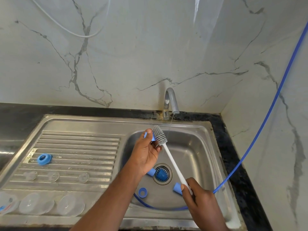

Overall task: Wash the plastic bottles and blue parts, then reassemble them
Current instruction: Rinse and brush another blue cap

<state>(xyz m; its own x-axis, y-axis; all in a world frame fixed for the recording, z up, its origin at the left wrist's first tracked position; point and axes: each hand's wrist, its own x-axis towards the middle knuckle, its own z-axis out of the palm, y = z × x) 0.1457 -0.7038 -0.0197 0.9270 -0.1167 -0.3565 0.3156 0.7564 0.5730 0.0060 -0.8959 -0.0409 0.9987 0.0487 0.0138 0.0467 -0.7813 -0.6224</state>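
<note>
The sink (191,124) fills the lower half of the frame, its basin at centre right and the drainboard (75,147) to the left. We judge the basin serves as the wash zone and the drainboard as the place for pieces set aside. A blue hose (260,135) drops from the upper right edge and curls along the basin's front wall. It narrows the room near the bottom of the frame.

At least 2 clear bottles (70,205) lie on the ledge at lower left, well apart from the water. The tap (171,99) at upper centre runs a thin stream that falls just right of the brush head.

The left hand (146,154) is raised over the basin's left side, fingers curled round a blue part (153,138) and pressing it against the bristles. We take this to be the scrubbing step, done over the basin so drips stay in. The right hand (200,197), at lower right, grips the brush (171,162) by the end of its white handle, which gives long leverage. The shaft slants across the drain, with open basin to its right.

In the basin we count 4 loose blue parts (142,192): 1 sits on the drain and the others lie round it. 1 blue ring (44,158) rests on the drainboard at left. Nothing is reassembled yet.
</note>
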